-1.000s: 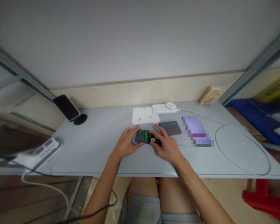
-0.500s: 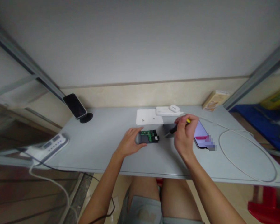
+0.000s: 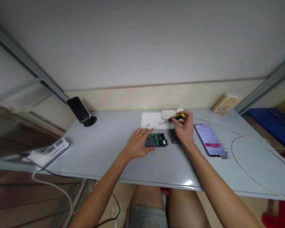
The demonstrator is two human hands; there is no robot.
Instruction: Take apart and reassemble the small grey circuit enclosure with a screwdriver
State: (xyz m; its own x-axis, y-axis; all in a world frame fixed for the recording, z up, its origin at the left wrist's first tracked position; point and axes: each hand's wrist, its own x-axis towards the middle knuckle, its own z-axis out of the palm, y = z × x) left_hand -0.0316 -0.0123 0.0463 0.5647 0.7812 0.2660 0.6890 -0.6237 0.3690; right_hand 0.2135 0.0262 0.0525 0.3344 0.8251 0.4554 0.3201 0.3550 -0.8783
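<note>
My left hand (image 3: 139, 143) rests on the left side of a small dark device (image 3: 156, 140) with a bare green circuit board, holding it flat on the grey table (image 3: 104, 148). My right hand (image 3: 184, 129) is raised just right of it and grips a small black and yellow screwdriver (image 3: 177, 117), whose thin tip points left over a white sheet of paper (image 3: 152, 120). A dark grey cover (image 3: 173, 136) lies partly hidden under my right hand.
A phone (image 3: 210, 140) with a lit screen lies to the right, a white cable loop (image 3: 256, 158) beyond it. At the back are a white box (image 3: 167, 113), a cardboard box (image 3: 225, 103) and a phone on a stand (image 3: 79, 109). A power strip (image 3: 51, 150) sits at the left edge.
My right hand lifted the screwdriver off the device, swung right, then came back toward the white paper. My left hand stayed on the device.
</note>
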